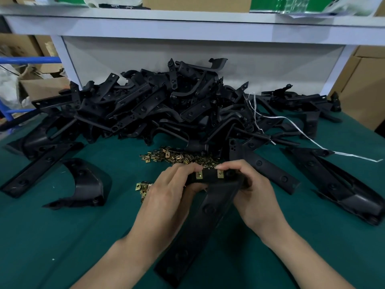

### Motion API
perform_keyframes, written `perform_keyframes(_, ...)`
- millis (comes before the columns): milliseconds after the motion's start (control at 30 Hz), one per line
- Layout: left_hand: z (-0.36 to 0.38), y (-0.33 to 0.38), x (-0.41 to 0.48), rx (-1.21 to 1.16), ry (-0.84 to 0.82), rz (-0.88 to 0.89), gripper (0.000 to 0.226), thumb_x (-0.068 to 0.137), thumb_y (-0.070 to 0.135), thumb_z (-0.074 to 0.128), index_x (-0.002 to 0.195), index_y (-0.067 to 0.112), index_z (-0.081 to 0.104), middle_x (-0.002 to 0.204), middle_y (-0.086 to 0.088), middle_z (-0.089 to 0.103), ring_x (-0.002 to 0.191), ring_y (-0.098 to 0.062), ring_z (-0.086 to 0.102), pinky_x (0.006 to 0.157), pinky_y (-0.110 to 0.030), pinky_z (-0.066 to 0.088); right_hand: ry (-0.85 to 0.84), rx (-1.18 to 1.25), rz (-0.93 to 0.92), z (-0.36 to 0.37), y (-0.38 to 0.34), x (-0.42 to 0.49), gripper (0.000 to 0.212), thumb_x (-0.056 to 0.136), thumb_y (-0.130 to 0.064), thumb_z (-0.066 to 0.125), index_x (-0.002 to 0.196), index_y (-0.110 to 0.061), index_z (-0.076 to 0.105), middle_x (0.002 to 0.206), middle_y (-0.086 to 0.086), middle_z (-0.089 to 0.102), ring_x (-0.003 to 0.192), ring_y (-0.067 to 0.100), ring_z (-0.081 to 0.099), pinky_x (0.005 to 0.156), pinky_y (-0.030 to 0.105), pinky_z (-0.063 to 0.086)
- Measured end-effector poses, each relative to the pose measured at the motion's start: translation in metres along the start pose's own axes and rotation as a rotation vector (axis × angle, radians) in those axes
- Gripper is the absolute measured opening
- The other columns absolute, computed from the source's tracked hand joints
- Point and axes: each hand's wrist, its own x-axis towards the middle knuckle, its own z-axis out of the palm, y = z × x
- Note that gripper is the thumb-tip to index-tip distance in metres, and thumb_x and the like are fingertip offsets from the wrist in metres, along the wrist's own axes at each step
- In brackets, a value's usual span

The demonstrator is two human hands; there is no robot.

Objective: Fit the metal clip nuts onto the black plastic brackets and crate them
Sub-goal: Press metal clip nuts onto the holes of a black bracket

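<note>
Toward the near edge of the bench (62,236), our left hand (166,192) and right hand (254,190) pinch the bracket (206,207) bearing two clip nuts (199,174).

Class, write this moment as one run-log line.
step: fitting clip nuts | left hand: holds bracket end | right hand: holds bracket end | clip nuts on bracket: two | spare nuts: heaped beyond bracket

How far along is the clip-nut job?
Done: two clip nuts sit on the top edge of the held bracket. In hand: left hand and right hand grip that bracket, fingertips by the nuts. Left: the big bracket pile and loose nuts on the mat; no crate in view.
</note>
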Motion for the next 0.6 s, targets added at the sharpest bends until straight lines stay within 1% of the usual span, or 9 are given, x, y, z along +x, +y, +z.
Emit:
perform_keyframes(67, 0.003, -0.003, 0.001, 0.077, 0.033, 0.046, 0.033, 0.094, 0.034, 0.053, 0.113, 0.012, 0.069, 0.1, 0.003, 0.069, 0.088, -0.016, 0.064, 0.077, -0.036, 0.055, 0.012, -0.011, 0.061, 0.004, -0.003, -0.001, 0.014, 0.086, -0.04, 0.071, 0.096, -0.047, 0.065, 0.081, -0.008, 0.07, 0.068, 0.01, 0.063, 0.061, 0.022, 0.049)
perform_keyframes(133, 0.006, -0.004, -0.001, 0.131, 0.063, 0.023, 0.038, 0.097, 0.043, 0.051, 0.105, 0.012, 0.07, 0.089, 0.007, 0.067, 0.08, -0.012, 0.058, 0.071, -0.029, 0.049, 0.013, 0.059, 0.113, 0.008, -0.004, -0.004, 0.02, 0.083, -0.061, 0.068, 0.092, -0.043, 0.066, 0.071, -0.014, 0.066, 0.061, 0.002, 0.057, 0.059, 0.014, 0.044)
perform_keyframes(200, 0.007, -0.002, -0.005, 0.028, 0.03, -0.101, 0.04, 0.1, 0.055, 0.046, 0.108, 0.022, 0.066, 0.085, 0.018, 0.065, 0.077, -0.009, 0.061, 0.069, -0.029, 0.051, 0.0, 0.129, 0.164, 0.011, -0.008, -0.006, 0.026, 0.085, -0.064, 0.066, 0.085, -0.037, 0.067, 0.061, -0.013, 0.059, 0.055, 0.003, 0.052, 0.055, 0.012, 0.041)
perform_keyframes(267, 0.009, -0.001, -0.008, -0.135, -0.029, -0.229, 0.031, 0.096, 0.062, 0.046, 0.111, 0.039, 0.059, 0.082, 0.018, 0.068, 0.078, -0.006, 0.066, 0.069, -0.028, 0.055, -0.023, 0.181, 0.2, 0.009, -0.012, -0.007, 0.025, 0.088, -0.055, 0.067, 0.075, -0.034, 0.065, 0.059, -0.009, 0.057, 0.053, 0.006, 0.052, 0.055, 0.014, 0.042)
perform_keyframes(333, 0.013, 0.001, -0.009, -0.273, -0.064, -0.314, 0.024, 0.094, 0.059, 0.05, 0.113, 0.045, 0.056, 0.09, 0.019, 0.069, 0.082, -0.004, 0.067, 0.073, -0.023, 0.055, -0.018, 0.231, 0.24, 0.005, -0.015, -0.01, 0.031, 0.089, -0.05, 0.069, 0.071, -0.025, 0.063, 0.062, -0.002, 0.059, 0.054, 0.011, 0.054, 0.055, 0.018, 0.044)
perform_keyframes(367, 0.014, 0.004, -0.01, -0.334, -0.071, -0.333, 0.021, 0.096, 0.053, 0.051, 0.115, 0.045, 0.056, 0.092, 0.02, 0.069, 0.083, -0.004, 0.066, 0.075, -0.021, 0.054, -0.012, 0.265, 0.268, 0.003, -0.015, -0.012, 0.036, 0.089, -0.051, 0.07, 0.071, -0.021, 0.063, 0.064, 0.0, 0.06, 0.055, 0.012, 0.054, 0.054, 0.02, 0.045)
perform_keyframes(433, 0.016, 0.012, -0.012, -0.412, -0.081, -0.321, 0.019, 0.099, 0.042, 0.052, 0.117, 0.046, 0.055, 0.091, 0.016, 0.068, 0.083, -0.007, 0.065, 0.076, -0.019, 0.051, 0.005, 0.326, 0.322, 0.0, -0.018, -0.02, 0.039, 0.085, -0.06, 0.07, 0.072, -0.023, 0.067, 0.068, 0.002, 0.062, 0.056, 0.014, 0.056, 0.053, 0.024, 0.046)
perform_keyframes(533, 0.018, 0.028, -0.021, -0.441, -0.103, -0.278, 0.02, 0.096, 0.049, 0.045, 0.113, 0.049, 0.056, 0.089, 0.01, 0.066, 0.082, -0.011, 0.063, 0.075, -0.022, 0.051, 0.055, 0.418, 0.409, -0.002, -0.025, -0.034, 0.048, 0.074, -0.076, 0.067, 0.073, -0.029, 0.072, 0.071, 0.004, 0.066, 0.055, 0.016, 0.057, 0.052, 0.026, 0.047)
perform_keyframes(600, 0.018, 0.039, -0.027, -0.431, -0.122, -0.276, 0.022, 0.096, 0.052, 0.04, 0.112, 0.052, 0.056, 0.091, 0.01, 0.065, 0.085, -0.01, 0.062, 0.076, -0.021, 0.05, 0.091, 0.475, 0.448, -0.004, -0.031, -0.044, 0.052, 0.071, -0.08, 0.066, 0.072, -0.028, 0.073, 0.072, 0.006, 0.068, 0.054, 0.017, 0.058, 0.05, 0.027, 0.048)
